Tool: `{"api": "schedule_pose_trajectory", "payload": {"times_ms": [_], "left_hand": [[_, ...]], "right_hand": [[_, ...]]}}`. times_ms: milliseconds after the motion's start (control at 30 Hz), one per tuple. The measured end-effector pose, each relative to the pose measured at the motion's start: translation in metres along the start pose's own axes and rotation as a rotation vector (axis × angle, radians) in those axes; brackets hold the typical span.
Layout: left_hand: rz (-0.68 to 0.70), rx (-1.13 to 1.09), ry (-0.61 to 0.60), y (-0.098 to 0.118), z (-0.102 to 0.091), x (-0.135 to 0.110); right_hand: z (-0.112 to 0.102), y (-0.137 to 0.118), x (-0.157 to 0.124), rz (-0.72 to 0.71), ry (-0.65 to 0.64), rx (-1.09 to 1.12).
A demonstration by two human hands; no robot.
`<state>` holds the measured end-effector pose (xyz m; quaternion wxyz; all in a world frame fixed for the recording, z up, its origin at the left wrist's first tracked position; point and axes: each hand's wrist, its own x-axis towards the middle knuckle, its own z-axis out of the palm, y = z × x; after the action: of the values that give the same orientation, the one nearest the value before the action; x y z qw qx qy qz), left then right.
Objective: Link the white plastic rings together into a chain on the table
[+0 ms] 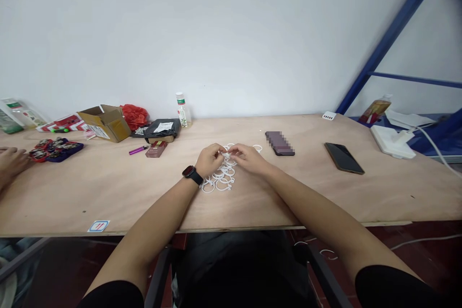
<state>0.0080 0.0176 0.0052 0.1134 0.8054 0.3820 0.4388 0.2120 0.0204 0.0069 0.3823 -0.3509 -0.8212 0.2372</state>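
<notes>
Several white plastic rings lie in a small heap on the plywood table, right in front of me. My left hand, with a black watch on the wrist, and my right hand meet above the heap. Both pinch a white ring between their fingertips. A single loose ring lies just beyond my right hand.
Two dark phones lie to the right. To the left are a cardboard box, a black packet, a purple lighter, a small bottle and another person's hand. A white power strip sits far right.
</notes>
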Motion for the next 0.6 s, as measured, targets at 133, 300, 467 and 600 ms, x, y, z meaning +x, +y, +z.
{"api": "schedule_pose_trajectory", "payload": {"times_ms": [133, 300, 467, 600], "left_hand": [[-0.005, 0.020, 0.015, -0.008, 0.000, 0.001], [-0.001, 0.023, -0.082, -0.010, 0.003, 0.001], [0.005, 0.061, -0.089, -0.004, 0.003, 0.001], [-0.021, 0.082, -0.099, -0.003, 0.002, 0.001]], "right_hand": [[-0.031, 0.032, 0.002, 0.007, 0.047, -0.244], [-0.048, 0.070, -0.003, 0.121, -0.128, -0.484], [-0.041, 0.069, -0.002, 0.119, -0.126, -0.573], [-0.034, 0.050, 0.001, 0.036, -0.080, -0.420]]}}
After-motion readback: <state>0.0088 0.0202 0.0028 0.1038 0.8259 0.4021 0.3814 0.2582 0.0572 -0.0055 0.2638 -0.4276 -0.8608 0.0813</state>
